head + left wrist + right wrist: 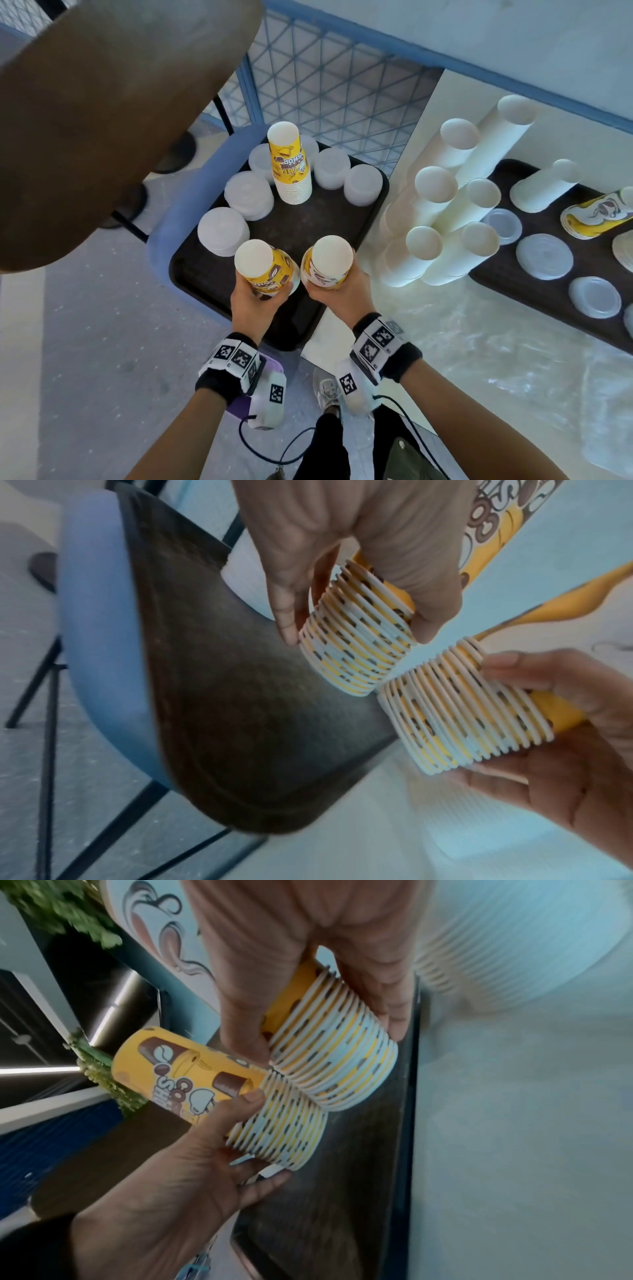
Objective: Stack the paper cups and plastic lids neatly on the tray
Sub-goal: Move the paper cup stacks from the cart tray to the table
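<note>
My left hand [256, 296] grips an upside-down stack of yellow printed paper cups [265, 267] over the near part of the dark tray [308, 222]. My right hand [331, 291] grips a second such stack [329, 263] beside it, at the tray's right edge. In the left wrist view the rims of the left stack [359, 642] and the right stack [462, 712] touch. A third yellow stack [291, 164] stands at the back of the tray. Several white lid stacks [222, 231] ring it. Whether the held stacks rest on the tray is unclear.
The tray lies on a blue chair [161, 236]. To the right, a white table carries tall white cup stacks [445, 222] and a second tray [534, 226] with clear lids [544, 257] and a lying yellow stack [594, 216]. A brown round tabletop [113, 113] overhangs the far left.
</note>
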Available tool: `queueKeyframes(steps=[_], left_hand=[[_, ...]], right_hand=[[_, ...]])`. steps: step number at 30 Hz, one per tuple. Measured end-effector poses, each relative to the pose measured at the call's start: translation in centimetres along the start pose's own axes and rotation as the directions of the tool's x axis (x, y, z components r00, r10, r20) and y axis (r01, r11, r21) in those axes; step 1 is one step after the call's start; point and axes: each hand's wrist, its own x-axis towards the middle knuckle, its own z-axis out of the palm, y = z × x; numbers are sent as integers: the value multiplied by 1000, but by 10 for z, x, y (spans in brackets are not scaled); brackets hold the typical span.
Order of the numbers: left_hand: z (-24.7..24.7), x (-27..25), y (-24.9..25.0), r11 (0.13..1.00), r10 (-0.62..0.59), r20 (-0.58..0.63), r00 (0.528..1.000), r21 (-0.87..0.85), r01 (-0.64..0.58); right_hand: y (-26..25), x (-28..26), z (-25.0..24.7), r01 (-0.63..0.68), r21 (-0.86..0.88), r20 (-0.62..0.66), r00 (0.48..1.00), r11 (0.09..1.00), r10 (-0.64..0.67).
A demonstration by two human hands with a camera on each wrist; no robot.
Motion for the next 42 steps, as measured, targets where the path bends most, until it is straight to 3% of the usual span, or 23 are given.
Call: queueKeyframes(steps=[7,13,18,22,30,36,39,42], left_hand=[[47,-37,19,994,102,264,959,-74,-85],[119,-78,22,985,153,494,856,-5,-173],[171,-91,31,974,166,574,802,30,-224],[198,-89,33,965,178,550,816,65,-255],[212,-91,37,958,163,517,840,121,-261],[192,-95,30,938,158,572,805,168,-304],[162,-97,21,916,184,553,813,203,-345],[130,-83,18,923,215,446,869,197,-330]], right_hand=[[48,-54,-80,-146,3,-173,974,989,144],[97,-68,-149,-283,76,-423,859,956,288],[111,-58,-178,-285,76,-526,802,956,281],[114,-49,-189,-284,67,-561,782,956,272],[123,-50,-192,-310,68,-528,795,948,298],[127,-70,-204,-303,30,-440,852,952,285],[138,-103,-218,-281,-179,-416,890,943,187],[160,-145,-229,-199,-471,-313,948,860,48]])
